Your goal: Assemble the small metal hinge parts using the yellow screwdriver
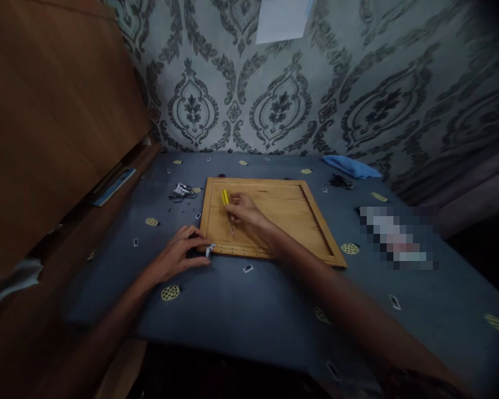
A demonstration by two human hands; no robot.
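While my left hand (178, 255) pinches the little metal bracket (209, 250), likely light and slippery, at a corner of the wooden panel (283, 206), my right hand (245, 213) grips the yellow-handled screwdriver (225, 197).

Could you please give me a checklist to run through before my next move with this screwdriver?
1. Wooden panel lies flat on the blue cover: ok.
2. Left hand pinches the metal piece at the panel's near-left corner: ok.
3. Right hand has the yellow screwdriver in its grip: ok.
4. Screwdriver tip at the metal piece: not ok, it points at bare panel.
5. Screw seated in the piece: cannot tell.
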